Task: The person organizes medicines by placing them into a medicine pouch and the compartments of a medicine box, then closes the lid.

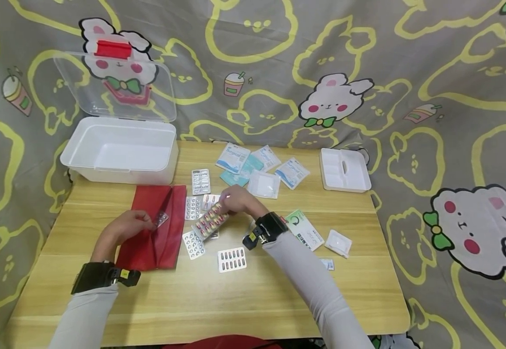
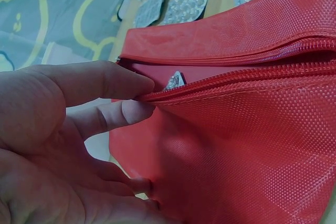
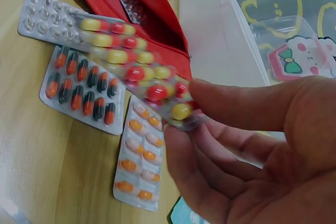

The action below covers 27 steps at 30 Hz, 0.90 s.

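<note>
My left hand (image 1: 131,226) pinches the zippered edge of a red pouch (image 2: 252,124) between thumb and finger, and the pouch's mouth gapes. Inside it shows part of a silver blister pack (image 2: 175,80). In the right wrist view, my right hand (image 3: 252,135) pinches one end of a blister pack of red and yellow capsules (image 3: 136,61), raised over the other packs. Under and beside it lie a pack of orange and dark capsules (image 3: 81,85), a pack of orange and white capsules (image 3: 139,156) and a pack of clear-bubbled pills (image 3: 46,17).
An open white box (image 1: 71,150) with a raised clear lid stands behind the pouch. Surgical packets (image 1: 233,158) lie at the back middle, a white divided tray (image 1: 357,182) at the back right. A green and white carton (image 1: 306,231) and a white packet (image 1: 338,243) lie right of my right arm.
</note>
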Each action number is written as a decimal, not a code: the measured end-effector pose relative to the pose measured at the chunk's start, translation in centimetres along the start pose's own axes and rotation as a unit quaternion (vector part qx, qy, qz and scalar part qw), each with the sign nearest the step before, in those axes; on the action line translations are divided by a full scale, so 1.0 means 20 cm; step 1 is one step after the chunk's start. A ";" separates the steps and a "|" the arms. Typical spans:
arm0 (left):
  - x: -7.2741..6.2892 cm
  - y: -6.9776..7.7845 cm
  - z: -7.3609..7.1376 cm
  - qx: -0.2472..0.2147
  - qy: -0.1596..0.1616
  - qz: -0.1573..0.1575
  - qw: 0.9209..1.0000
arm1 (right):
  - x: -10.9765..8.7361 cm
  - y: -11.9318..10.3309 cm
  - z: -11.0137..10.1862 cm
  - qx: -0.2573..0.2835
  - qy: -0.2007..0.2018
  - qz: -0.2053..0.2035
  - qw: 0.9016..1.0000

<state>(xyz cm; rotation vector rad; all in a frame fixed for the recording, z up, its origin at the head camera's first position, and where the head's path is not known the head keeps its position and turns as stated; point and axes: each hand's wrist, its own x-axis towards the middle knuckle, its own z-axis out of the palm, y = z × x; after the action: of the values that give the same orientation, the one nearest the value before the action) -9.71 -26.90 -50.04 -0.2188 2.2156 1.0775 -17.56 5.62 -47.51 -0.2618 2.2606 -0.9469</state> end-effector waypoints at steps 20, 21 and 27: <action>0.02 0.01 0.01 0.011 0.006 0.002 1.000 | 0.13 -0.09 0.28 0.146 0.097 0.042 0.984; 0.02 0.01 0.01 0.013 0.007 0.000 1.000 | 0.14 -0.10 0.30 0.147 0.097 0.043 0.983; 0.02 0.01 0.01 0.020 0.011 -0.007 1.000 | 0.16 -0.13 0.43 0.152 0.110 0.022 0.982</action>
<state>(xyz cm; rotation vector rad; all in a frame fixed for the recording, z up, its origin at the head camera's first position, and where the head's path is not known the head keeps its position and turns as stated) -9.94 -26.48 -50.18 -0.2294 2.2494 1.0265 -14.60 -2.45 -51.74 0.0304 2.2645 -1.3337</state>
